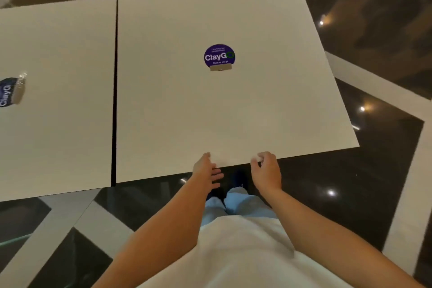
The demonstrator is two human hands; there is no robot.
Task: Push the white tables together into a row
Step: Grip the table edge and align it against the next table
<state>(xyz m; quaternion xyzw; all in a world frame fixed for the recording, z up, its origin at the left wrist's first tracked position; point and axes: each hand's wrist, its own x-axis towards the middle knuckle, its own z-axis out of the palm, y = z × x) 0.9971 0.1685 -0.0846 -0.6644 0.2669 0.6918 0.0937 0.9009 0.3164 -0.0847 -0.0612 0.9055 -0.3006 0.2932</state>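
My left hand (205, 169) is open, my right hand (266, 169) curled — grip unclear — at the edge of the smooth white square table (187, 112); thin dark gap (114, 100) beside.

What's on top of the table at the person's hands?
A round purple ClayGo sticker sits near the middle of the table, a grey tab at its lower edge. The left hand and right hand meet the near edge. The table's underside is hidden.

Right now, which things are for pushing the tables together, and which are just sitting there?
For the job: the right white table, the left white table, the left hand and the right hand at the right table's near edge.
Just there: the right purple sign, the left purple sign, the shiny floor.
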